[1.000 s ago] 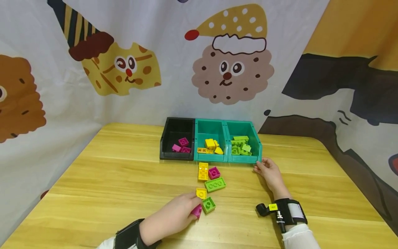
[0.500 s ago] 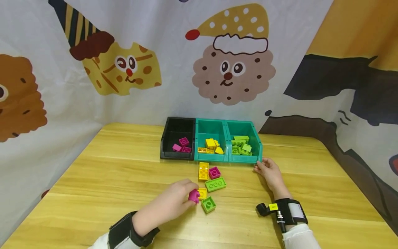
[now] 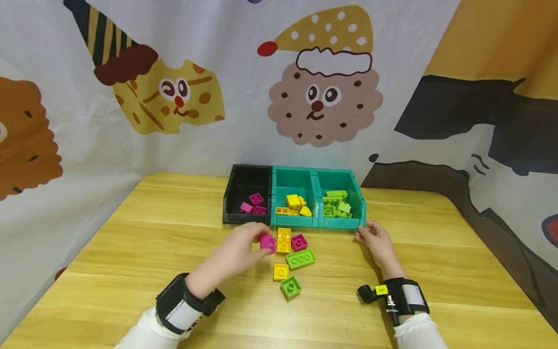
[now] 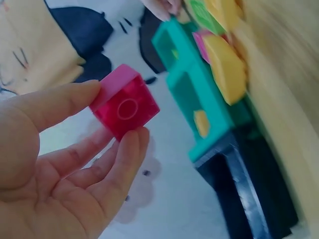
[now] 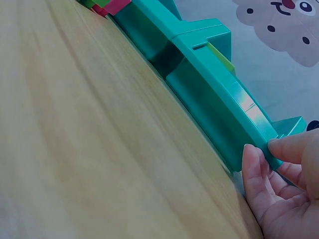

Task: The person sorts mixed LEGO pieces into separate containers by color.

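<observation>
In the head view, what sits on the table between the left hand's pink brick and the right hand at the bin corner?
Between the pink brick and the right hand lie a long yellow brick, a second pink brick and a long green brick.

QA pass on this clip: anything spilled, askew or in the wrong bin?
Nothing stands out. Black bin holds pink bricks, middle teal bin yellow, right teal bin green. Left hand pinches a pink brick.

Left hand point(image 4: 55, 164) pinches a pink brick point(image 4: 125, 105) between thumb and fingers, hollow underside facing the camera. Teal bins point(image 4: 192, 94) and black bin point(image 4: 254, 184) lie beyond, blurred.
</observation>
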Demonstrator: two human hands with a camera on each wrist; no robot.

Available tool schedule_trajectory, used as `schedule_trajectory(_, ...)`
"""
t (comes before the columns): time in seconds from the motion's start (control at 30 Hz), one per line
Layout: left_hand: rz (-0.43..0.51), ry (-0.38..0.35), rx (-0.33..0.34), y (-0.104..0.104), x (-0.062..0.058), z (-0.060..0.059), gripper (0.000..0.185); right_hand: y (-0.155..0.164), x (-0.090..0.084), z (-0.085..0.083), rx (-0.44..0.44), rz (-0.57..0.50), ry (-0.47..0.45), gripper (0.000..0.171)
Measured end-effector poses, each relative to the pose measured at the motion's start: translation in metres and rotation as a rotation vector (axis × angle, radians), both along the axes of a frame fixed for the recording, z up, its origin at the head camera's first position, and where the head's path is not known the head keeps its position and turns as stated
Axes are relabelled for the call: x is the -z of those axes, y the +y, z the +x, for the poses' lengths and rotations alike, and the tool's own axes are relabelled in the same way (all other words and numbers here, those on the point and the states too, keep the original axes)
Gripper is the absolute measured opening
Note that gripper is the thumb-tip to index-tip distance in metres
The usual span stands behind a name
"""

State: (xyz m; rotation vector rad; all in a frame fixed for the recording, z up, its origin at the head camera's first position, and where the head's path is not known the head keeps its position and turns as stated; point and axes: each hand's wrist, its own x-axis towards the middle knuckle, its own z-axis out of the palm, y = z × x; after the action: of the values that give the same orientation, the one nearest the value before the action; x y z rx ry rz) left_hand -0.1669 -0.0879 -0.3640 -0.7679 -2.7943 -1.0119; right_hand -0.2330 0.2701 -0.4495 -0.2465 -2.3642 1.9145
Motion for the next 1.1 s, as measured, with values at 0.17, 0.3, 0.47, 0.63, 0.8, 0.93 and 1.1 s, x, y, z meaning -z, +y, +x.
schedule_trajectory(0.17,-0.028,0.059,-0.118,-0.003,0.001,-0.033,0.032,0.000,0.001,0.000,0.006,-0.007,0.002,0.029)
schedule_trajectory(0.3,-0.019,0.094,-0.175,-0.010,0.001,-0.058,0.033,-0.002,0.001,0.001,0.001,-0.001,0.005,0.030)
schedule_trajectory(0.47,0.017,0.101,-0.214,-0.015,0.001,-0.080,0.033,-0.003,0.000,0.001,0.002,0.005,0.009,0.031)
schedule_trajectory(0.63,0.006,0.061,-0.285,-0.015,0.003,-0.098,0.036,-0.003,-0.001,0.002,0.006,-0.005,0.008,0.031)
schedule_trajectory(0.8,-0.043,0.036,-0.328,-0.015,0.011,-0.113,0.034,-0.003,0.001,0.003,0.007,-0.008,0.003,0.029)
schedule_trajectory(0.93,-0.097,0.048,-0.355,-0.017,0.016,-0.120,0.034,-0.004,0.002,0.003,0.011,0.005,-0.003,0.032)
schedule_trajectory(1.1,-0.190,0.078,-0.382,-0.015,0.020,-0.126,0.042,-0.005,0.001,0.004,0.007,0.007,0.013,0.033)
